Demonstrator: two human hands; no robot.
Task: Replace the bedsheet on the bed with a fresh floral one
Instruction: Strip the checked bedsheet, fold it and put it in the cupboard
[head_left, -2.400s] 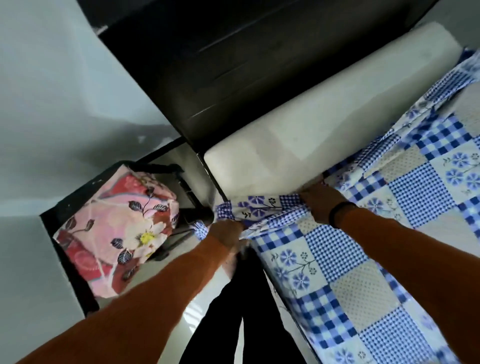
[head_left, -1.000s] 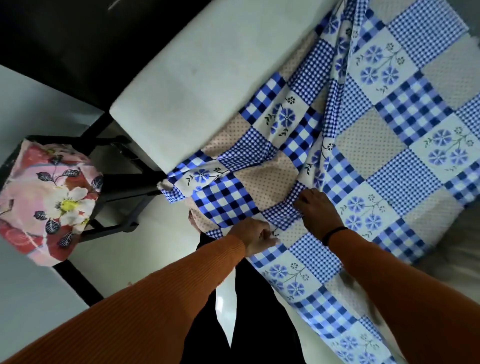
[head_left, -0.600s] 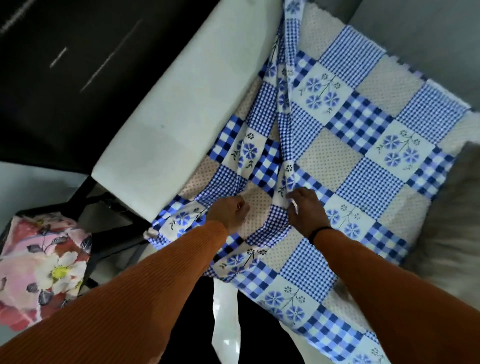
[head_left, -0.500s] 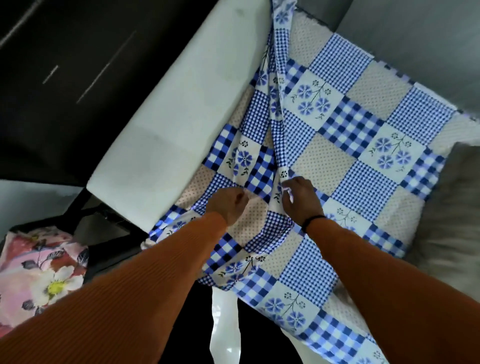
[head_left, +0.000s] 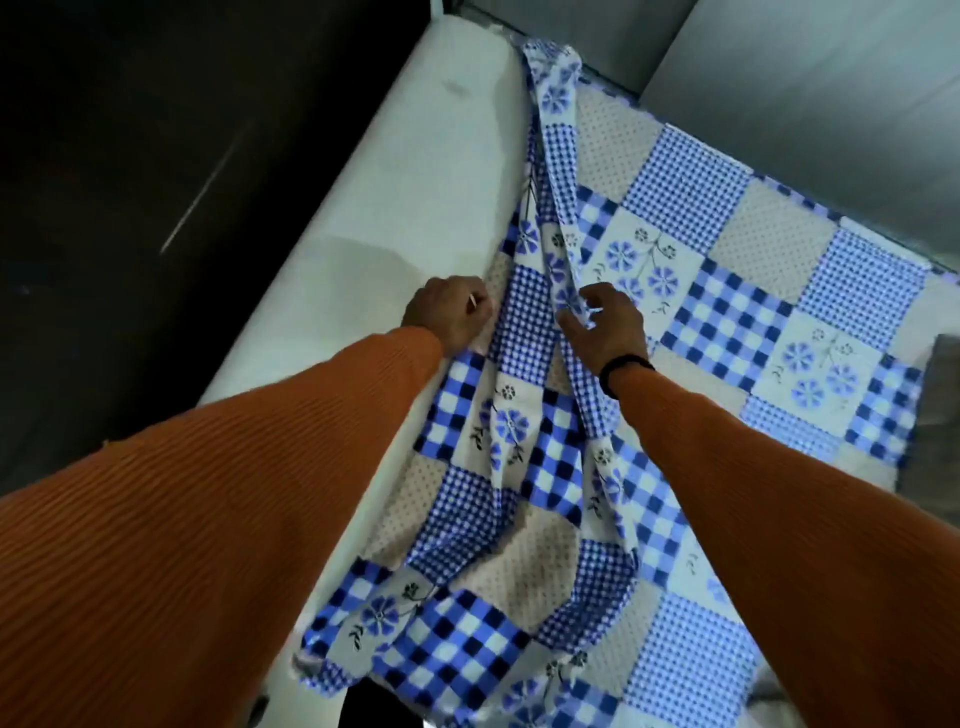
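Blue checked sheet (head_left: 701, 332) is half stripped and bunched in a ridge running toward 12 o'clock; bare mattress (head_left: 405, 171) lies at 10. Left hand (head_left: 451, 312) grips its edge; right hand (head_left: 605, 325) appears to pinch the ridge. Recommend gathering toward 6, both grips firm.

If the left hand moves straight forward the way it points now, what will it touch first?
Probably the bunched ridge of the blue checked sheet just ahead of the left hand, though depth is unclear. The bare white mattress lies to its left.
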